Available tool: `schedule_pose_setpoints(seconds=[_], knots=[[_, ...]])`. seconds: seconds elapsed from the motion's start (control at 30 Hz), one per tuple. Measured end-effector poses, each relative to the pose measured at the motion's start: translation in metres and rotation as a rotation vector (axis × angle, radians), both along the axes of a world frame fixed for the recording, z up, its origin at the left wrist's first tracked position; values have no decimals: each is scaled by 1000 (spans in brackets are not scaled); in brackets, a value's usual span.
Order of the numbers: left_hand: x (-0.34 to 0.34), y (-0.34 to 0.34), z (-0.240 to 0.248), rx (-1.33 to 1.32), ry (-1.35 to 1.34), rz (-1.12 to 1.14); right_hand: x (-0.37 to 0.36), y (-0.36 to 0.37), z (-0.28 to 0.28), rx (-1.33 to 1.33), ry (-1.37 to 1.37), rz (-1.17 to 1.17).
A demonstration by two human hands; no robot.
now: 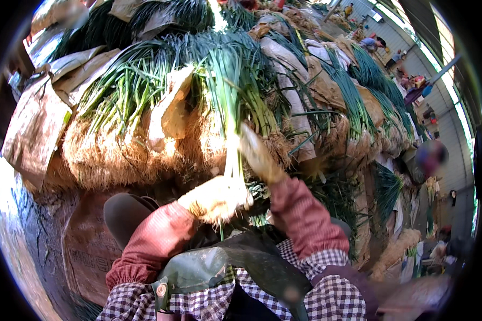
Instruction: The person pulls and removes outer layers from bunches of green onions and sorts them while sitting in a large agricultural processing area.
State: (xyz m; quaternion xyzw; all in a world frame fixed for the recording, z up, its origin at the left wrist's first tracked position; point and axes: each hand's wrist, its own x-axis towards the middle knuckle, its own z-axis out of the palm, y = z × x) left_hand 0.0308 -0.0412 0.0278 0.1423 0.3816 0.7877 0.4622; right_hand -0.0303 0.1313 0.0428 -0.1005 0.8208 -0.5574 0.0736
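Note:
My left hand, in a pale glove, is closed around the lower ends of a bunch of green onions in front of my lap. White stalks rise from it, and the long green leaves spread upward over the pile behind. Pale roots hang below the glove. Beside the stalks, on their right, is my gloved right hand, slanting up and to the left. Motion smears its fingers, so whether they grip anything does not show.
A long heap of green onions lies ahead, its tangled brown roots toward me. Tan sacking covers parts of it. More piles continue to the right, where several people work far back. A green apron covers my lap.

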Motion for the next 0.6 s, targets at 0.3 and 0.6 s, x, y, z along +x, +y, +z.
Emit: schedule_pose_setpoints(seconds=[0.3,0.6], knots=[[19,7,-52,132,-47,-21,-172,72,118,79,810,-709],[13,18,-16,-31,-303,115,32,34,-65,14,-89,-184]])
